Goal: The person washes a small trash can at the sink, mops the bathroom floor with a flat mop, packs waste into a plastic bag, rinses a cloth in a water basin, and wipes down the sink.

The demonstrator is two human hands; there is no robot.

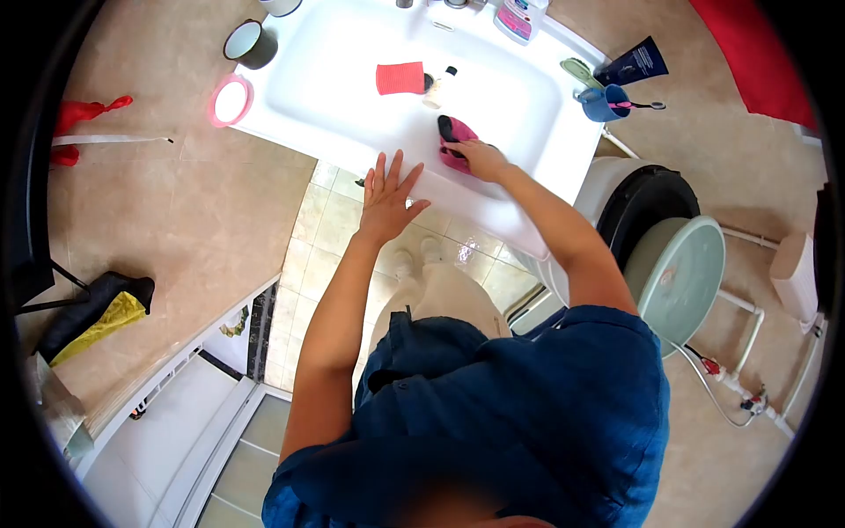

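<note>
My right hand (482,161) is closed on a pink and black cloth (456,141), which lies against the inner front side of the white sink (343,119). To its left, my left hand (385,201) has its fingers spread at the sink's front edge and holds nothing. Further back in the basin lies a red ribbed cloth (400,78). Right beside that cloth is a small clear bottle (439,90) with a black cap.
A dark mug (251,44) and a pink-rimmed round dish (231,100) stand on the left rim. At the right are a blue cup (605,104) with a toothbrush, a dark tube (635,62) and a green basin (679,282). A spray bottle (519,19) stands behind.
</note>
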